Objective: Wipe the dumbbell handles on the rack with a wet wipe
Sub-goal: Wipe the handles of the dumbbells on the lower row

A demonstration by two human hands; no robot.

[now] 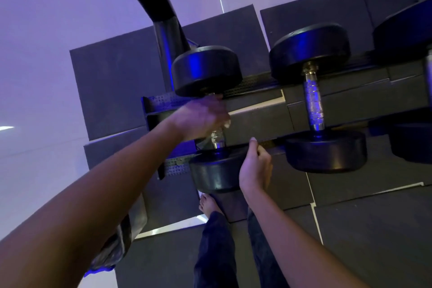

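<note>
left grip (201, 119) curled tight round the handle (217, 139) of the end dumbbell (207, 70). The wipe is presumably under the palm, not visible. right grip (254, 170) sits against that dumbbell's near head, thumb up at the rack (159, 107) front rail, likely steadying against roll; whether it clasps anything, cannot tell. Dumbbell sits at the rack's left end, heads on the rails, so its handle spans the gap and is reachable all round. Rack carries two more; next handle (313, 103) bare. No wipe pack identifiable.

dumbbells (207, 70) (313, 98) (402, 30): at least 3 | hands (201, 119) (256, 168): 2 | rack (257, 121): 1 | bare foot (208, 206): 1
</note>
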